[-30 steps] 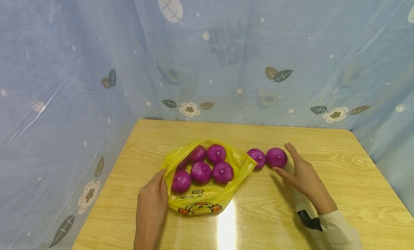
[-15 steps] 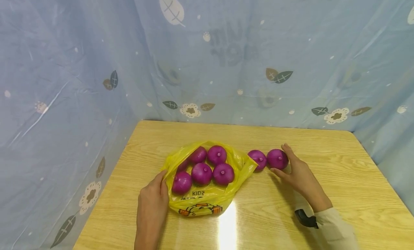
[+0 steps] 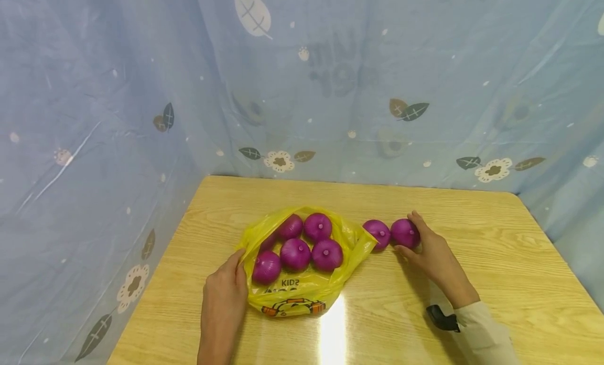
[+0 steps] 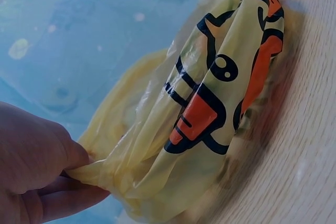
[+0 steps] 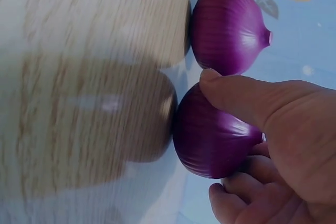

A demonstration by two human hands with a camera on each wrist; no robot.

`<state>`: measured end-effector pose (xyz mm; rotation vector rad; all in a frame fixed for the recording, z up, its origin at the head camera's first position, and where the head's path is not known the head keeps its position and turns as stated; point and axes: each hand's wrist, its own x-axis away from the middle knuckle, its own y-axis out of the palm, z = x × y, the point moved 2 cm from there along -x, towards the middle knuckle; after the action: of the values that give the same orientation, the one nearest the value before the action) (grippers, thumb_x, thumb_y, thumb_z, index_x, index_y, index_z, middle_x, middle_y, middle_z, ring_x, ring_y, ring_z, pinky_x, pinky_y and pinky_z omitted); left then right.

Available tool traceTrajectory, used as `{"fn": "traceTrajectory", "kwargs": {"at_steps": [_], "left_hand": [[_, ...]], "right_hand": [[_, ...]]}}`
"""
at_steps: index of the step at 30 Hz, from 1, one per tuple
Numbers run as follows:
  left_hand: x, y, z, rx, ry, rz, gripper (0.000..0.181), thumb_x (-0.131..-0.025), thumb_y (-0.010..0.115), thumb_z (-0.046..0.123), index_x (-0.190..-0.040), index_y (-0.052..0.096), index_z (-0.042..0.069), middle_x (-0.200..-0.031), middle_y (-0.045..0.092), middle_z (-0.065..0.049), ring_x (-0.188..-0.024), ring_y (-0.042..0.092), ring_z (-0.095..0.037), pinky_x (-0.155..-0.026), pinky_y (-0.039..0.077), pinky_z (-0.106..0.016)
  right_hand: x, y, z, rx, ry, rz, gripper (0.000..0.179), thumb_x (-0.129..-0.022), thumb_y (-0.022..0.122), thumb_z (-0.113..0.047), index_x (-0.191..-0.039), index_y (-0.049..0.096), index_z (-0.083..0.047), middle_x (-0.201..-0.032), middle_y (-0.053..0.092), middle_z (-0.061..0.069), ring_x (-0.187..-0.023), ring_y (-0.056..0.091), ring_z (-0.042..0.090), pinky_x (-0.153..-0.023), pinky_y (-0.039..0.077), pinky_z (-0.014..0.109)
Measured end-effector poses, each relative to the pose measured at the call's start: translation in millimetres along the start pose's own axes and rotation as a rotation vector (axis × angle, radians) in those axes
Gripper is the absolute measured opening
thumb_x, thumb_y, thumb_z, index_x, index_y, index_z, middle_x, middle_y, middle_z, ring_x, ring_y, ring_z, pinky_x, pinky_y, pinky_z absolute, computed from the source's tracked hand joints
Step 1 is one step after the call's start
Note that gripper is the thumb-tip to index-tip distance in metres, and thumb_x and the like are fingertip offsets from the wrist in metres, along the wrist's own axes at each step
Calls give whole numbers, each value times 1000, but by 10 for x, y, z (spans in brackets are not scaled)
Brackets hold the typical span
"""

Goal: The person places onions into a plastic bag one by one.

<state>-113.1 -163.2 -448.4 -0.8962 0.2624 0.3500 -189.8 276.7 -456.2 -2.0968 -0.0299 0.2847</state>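
A yellow plastic bag (image 3: 302,297) with a printed cartoon lies wide-mouthed on the table, several purple onions (image 3: 295,255) inside it. My left hand (image 3: 225,294) pinches the bag's left rim; the left wrist view shows the thumb and fingers (image 4: 73,153) on the gathered film. Outside the bag, to its right, two purple onions sit side by side. My right hand (image 3: 431,252) holds the outer onion (image 5: 210,135), thumb on one side and fingers curled round the other. The inner onion (image 5: 228,30) stands close beside it, near the bag's right corner.
A light wooden table (image 3: 495,260) carries everything, with a bright reflection at its front. Blue patterned cloth (image 3: 349,82) hangs behind the table and along its sides. A black band (image 3: 442,319) shows at my right wrist.
My right hand has moved slightly left and its fingers have closed round the outer onion. My left hand keeps its pinch on the bag. The view has shifted a little.
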Motion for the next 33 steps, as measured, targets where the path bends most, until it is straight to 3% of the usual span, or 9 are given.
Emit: {"fn": "traceTrajectory", "kwargs": {"at_steps": [6,15,26,29,33], "left_hand": [[-7,-7,14,1,10,8,28,-103,63,0,-131,71,-2,-115,76,-25,-91,77,-31,-65,63,-42],[-6,-16,2,14,20,11,28,-104,62,-1,-131,71,-2,-115,76,-25,-97,77,-38,-71,64,-49],[-5,-10,2,14,25,21,28,-103,62,-1,-130,71,-2,-113,76,-25,-97,77,-39,-72,64,-50],[-3,-9,3,8,12,12,28,-104,62,0,-130,71,-2,-114,77,-24,-98,77,-37,-72,64,-49],[3,-11,4,7,15,9,27,-105,62,2,-130,71,-2,-115,76,-25,-99,77,-38,-72,65,-48]], "right_hand": [[-14,-20,4,5,18,-2,87,-90,87,-19,-156,39,9,-155,44,38,-123,59,60,-99,51,70],[-32,-6,26,0,28,6,80,-89,88,-18,-153,45,5,-128,65,39,-108,69,53,-90,56,67],[12,-65,12,-8,41,8,80,-89,89,-23,-151,47,6,-125,67,38,-105,71,49,-88,56,65],[15,-108,-24,-12,21,23,80,-89,88,-23,-151,47,7,-125,67,37,-107,70,50,-89,56,65],[15,-162,-88,-12,-30,73,80,-89,89,-20,-150,46,9,-120,69,35,-98,71,44,-83,56,61]]}}
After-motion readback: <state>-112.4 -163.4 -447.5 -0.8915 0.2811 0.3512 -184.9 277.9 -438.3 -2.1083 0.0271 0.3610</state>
